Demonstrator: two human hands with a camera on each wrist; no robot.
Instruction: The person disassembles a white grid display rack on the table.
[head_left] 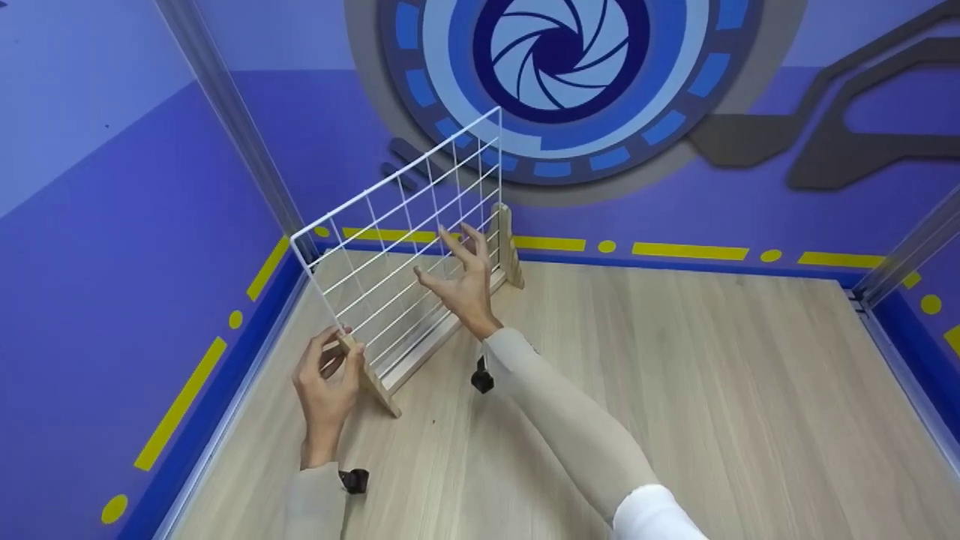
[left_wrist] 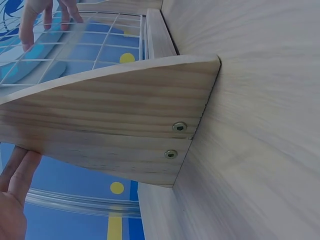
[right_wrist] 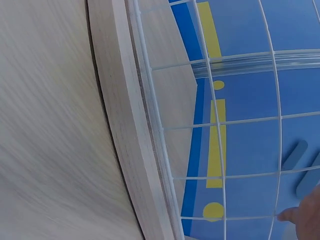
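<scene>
A white wire grid panel [head_left: 396,174] stands upright in a wooden stand on the tabletop. My left hand [head_left: 326,386] pinches the top of the stand's near side piece [head_left: 379,386] between thumb and fingers. In the left wrist view, fingertips lie along the edge of that side piece [left_wrist: 115,107], and two bolts [left_wrist: 179,126] show low on it. My right hand [head_left: 469,285] is in front of the grid near its far end, thumb and fingers spread. Its thumb [right_wrist: 287,215] overlaps a wire in the right wrist view. A wooden bottom rail [right_wrist: 125,110] runs below the grid.
The stand's far side piece [head_left: 508,247] is close to the blue back wall [head_left: 300,112]. Another wall with a metal rail [head_left: 247,142] at its corner rises at left. The wood-grain tabletop [head_left: 675,390] extends to the right.
</scene>
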